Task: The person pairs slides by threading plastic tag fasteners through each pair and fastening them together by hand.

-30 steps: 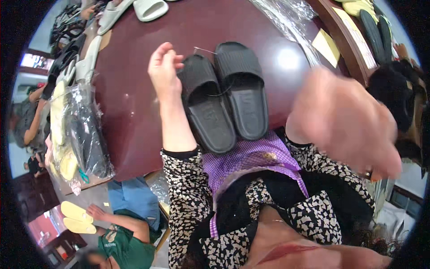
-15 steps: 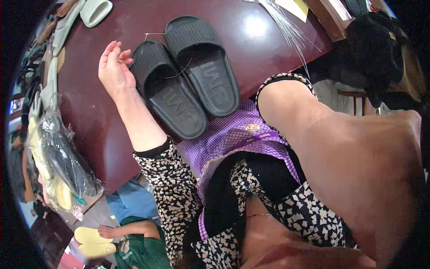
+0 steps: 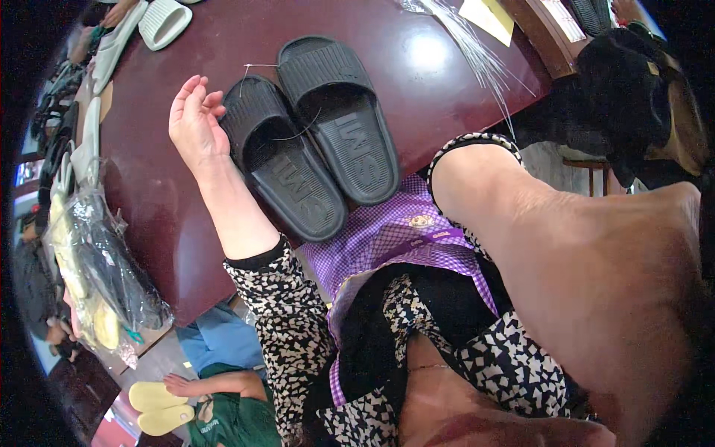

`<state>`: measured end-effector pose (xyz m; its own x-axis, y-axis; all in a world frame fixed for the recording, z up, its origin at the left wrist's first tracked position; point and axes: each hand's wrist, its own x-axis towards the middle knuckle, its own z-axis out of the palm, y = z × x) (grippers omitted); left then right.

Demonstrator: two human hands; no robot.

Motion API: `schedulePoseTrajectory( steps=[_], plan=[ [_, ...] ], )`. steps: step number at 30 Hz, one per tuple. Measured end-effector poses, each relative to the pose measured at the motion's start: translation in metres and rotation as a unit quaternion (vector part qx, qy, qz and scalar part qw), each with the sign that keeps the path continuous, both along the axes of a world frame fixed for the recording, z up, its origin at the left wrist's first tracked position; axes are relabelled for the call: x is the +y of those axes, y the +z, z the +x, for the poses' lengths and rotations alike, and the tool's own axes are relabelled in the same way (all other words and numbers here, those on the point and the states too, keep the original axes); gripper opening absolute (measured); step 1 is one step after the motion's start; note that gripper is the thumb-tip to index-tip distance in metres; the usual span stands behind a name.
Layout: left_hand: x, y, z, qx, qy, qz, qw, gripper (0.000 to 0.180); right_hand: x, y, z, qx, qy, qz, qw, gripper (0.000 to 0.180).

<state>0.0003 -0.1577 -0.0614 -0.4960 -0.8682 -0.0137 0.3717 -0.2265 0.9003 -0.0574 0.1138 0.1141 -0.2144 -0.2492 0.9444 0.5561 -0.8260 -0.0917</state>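
A pair of black slide sandals (image 3: 357, 153) lies side by side on the dark red table, heels toward me. A thin pale tie (image 3: 257, 65) runs between their toe ends, and another thin strand crosses from one strap to the other. My left hand (image 3: 198, 123) rests at the outer side of the left sandal, palm up and holding nothing, its fingers loosely bent and apart. Close to the camera, my right hand (image 3: 603, 253) is raised on the right, large and blurred. Its fingers are out of sight.
A bundle of thin clear strips (image 3: 477, 52) and a yellow paper (image 3: 488, 18) lie at the table's far right. White slides (image 3: 165, 22) and bagged footwear (image 3: 104, 253) line the left edge. A person in green (image 3: 231, 406) holds yellow sandals (image 3: 158, 406) at lower left.
The sandals, table and my left hand all sit slightly lower in the picture, as the view has shifted. My hands keep nearly the same pose.
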Motion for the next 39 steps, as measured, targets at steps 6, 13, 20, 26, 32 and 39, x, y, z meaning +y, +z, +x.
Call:
schedulePoseTrajectory(
  steps=[6, 13, 20, 26, 32, 39],
  plan=[
    [-0.008, -0.005, 0.016, -0.008, 0.019, 0.0, 1.0, 0.018, -0.015, -0.012, 0.002, -0.024, -0.002, 0.002, 1.0, 0.022],
    [0.004, -0.001, 0.009, 0.003, 0.006, -0.002, 1.0, 0.018, -0.018, -0.002, -0.029, 0.109, -0.174, 0.098, 0.974, 0.071],
    [-0.003, -0.011, 0.01, 0.039, -0.006, 0.002, 0.999, 0.018, 0.038, 0.014, -0.069, 0.16, -0.247, 0.178, 0.939, 0.061],
    [0.005, -0.002, 0.014, 0.058, -0.018, 0.019, 0.998, 0.019, 0.058, 0.03, -0.091, 0.221, -0.306, 0.232, 0.896, 0.051],
    [0.008, -0.002, 0.002, 0.012, 0.005, 0.008, 1.0, 0.019, 0.054, 0.011, -0.05, 0.194, -0.313, 0.279, 0.887, 0.041],
    [0.01, 0.012, 0.007, 0.009, 0.038, 0.011, 0.999, 0.021, 0.015, -0.002, -0.048, 0.213, -0.341, 0.346, 0.847, 0.032]
  ],
)
